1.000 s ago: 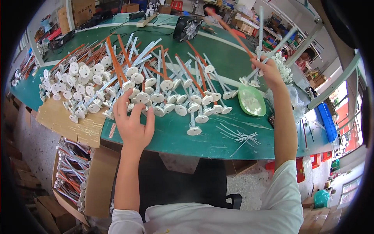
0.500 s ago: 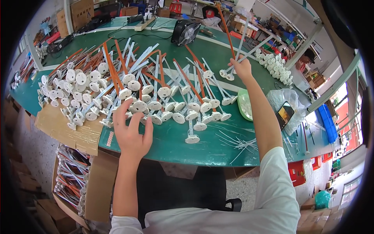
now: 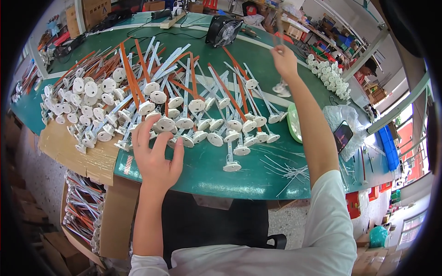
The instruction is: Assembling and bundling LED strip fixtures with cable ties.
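My right hand point(image 3: 285, 63) is raised over the far right of the table, fingers closed around a few strips with white round bases point(image 3: 282, 89). Those bases hang below the hand, and the strips stand nearly upright, smeared by motion. At the near edge of a large pile my left hand point(image 3: 157, 158) rests with its fingers apart and slightly curled. Its fingertips reach the white round discs point(image 3: 165, 123) there; whether they touch is hard to tell. Orange strips point(image 3: 130, 76) and pale grey strips point(image 3: 172, 61) rise from the discs in the pile.
Loose white ties point(image 3: 287, 172) lie near the front edge, close to a pale green bowl point(image 3: 294, 123). A phone point(image 3: 342, 136) leans on a clear plastic bag point(image 3: 343, 112). Behind stand a black fan point(image 3: 224, 31) and more white discs point(image 3: 328, 78). An open carton point(image 3: 115, 216) holds more strips.
My right hand has moved a little up and away, and the strips in it went from fanned apart to close together. My left hand has stayed nearly still.
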`<state>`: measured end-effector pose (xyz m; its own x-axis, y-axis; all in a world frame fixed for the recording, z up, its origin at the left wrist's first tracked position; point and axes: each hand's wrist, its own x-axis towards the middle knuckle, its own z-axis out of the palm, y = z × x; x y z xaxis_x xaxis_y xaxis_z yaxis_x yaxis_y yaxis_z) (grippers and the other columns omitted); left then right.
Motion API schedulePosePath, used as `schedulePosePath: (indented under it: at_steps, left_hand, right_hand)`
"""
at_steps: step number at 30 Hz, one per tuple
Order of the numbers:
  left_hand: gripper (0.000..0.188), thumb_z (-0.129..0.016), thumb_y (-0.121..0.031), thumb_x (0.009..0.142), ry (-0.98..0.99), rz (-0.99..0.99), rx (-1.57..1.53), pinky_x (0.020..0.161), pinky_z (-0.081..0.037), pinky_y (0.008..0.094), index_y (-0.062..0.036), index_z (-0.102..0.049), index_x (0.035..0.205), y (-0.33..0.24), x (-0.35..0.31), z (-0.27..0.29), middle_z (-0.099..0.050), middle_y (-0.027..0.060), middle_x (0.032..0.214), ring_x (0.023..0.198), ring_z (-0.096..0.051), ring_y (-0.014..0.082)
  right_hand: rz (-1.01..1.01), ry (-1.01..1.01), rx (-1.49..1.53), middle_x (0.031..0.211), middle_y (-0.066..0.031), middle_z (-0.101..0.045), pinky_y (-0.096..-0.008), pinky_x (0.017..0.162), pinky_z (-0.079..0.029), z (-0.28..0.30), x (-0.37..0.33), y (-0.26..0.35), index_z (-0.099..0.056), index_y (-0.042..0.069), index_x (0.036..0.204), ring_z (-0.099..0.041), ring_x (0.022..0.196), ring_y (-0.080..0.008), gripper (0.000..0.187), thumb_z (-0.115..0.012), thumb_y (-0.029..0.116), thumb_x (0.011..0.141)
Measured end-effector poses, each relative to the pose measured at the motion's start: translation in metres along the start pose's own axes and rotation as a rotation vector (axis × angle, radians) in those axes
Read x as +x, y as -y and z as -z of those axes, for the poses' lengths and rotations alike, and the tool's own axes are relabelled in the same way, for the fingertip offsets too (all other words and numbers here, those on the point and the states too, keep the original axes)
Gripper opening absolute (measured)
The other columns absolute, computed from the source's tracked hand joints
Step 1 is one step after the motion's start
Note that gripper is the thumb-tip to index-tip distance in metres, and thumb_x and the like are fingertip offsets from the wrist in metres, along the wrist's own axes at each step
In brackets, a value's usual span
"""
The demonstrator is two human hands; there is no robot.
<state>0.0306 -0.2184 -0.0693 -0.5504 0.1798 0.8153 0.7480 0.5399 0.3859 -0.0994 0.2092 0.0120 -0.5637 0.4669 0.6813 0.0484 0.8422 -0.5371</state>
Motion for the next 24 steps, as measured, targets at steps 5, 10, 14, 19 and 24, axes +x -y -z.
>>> schedulePosePath:
  at_steps: [5,10,14,19,24]
  left_hand:
    - [0.016,-0.071,-0.010,0.075,-0.002,0.029,0.004,0.090,-0.041,0.0450,-0.0021,-0.062,0.085,0.002,-0.002,0.003,-0.053,0.0166,0.123,0.110,-0.049,0.0364]
    - [0.015,-0.071,-0.010,0.075,-0.011,0.014,-0.011,0.090,-0.041,0.0452,-0.0018,-0.062,0.084,-0.001,0.001,0.001,-0.054,0.0159,0.122,0.110,-0.049,0.0363]
    - [0.015,-0.071,-0.010,0.075,-0.011,0.012,-0.017,0.090,-0.042,0.0455,-0.0018,-0.062,0.083,0.002,-0.002,0.006,-0.054,0.0153,0.121,0.111,-0.050,0.0363]
    - [0.015,-0.072,-0.009,0.074,-0.045,0.007,-0.037,0.090,-0.042,0.0449,-0.0016,-0.063,0.083,-0.001,-0.002,0.003,-0.055,0.0148,0.120,0.110,-0.050,0.0357]
    - [0.018,-0.073,-0.007,0.074,-0.150,-0.098,-0.116,0.091,-0.042,0.0430,-0.0016,-0.065,0.089,-0.004,-0.007,0.004,-0.054,0.0161,0.123,0.113,-0.050,0.0327]
  right_hand:
    - [-0.068,1.092,-0.531,0.078,-0.0144,-0.071,-0.0350,0.070,-0.054,0.013,-0.018,0.059,-0.070,0.000,0.072,-0.069,0.076,-0.0262,0.029,-0.075,0.026,0.060]
    - [0.007,1.085,-0.641,0.080,-0.0157,-0.071,-0.0355,0.072,-0.054,0.015,-0.046,0.035,-0.070,-0.001,0.074,-0.069,0.079,-0.0284,0.034,-0.076,0.027,0.055]
    - [-0.140,0.973,-0.531,0.075,-0.0171,-0.068,-0.0365,0.068,-0.053,0.039,-0.036,0.054,-0.069,-0.003,0.075,-0.068,0.076,-0.0277,0.036,-0.071,0.029,0.058]
    - [-0.239,0.726,-0.302,0.079,-0.0156,-0.066,-0.0333,0.062,-0.050,0.081,-0.009,0.042,-0.066,-0.005,0.102,-0.065,0.070,-0.0237,0.041,-0.062,0.025,0.073]
    - [-0.272,0.607,0.405,0.080,-0.0107,-0.065,-0.0294,0.060,-0.049,0.128,-0.049,0.101,-0.048,0.000,0.119,-0.064,0.069,-0.0180,0.034,-0.053,0.017,0.090]
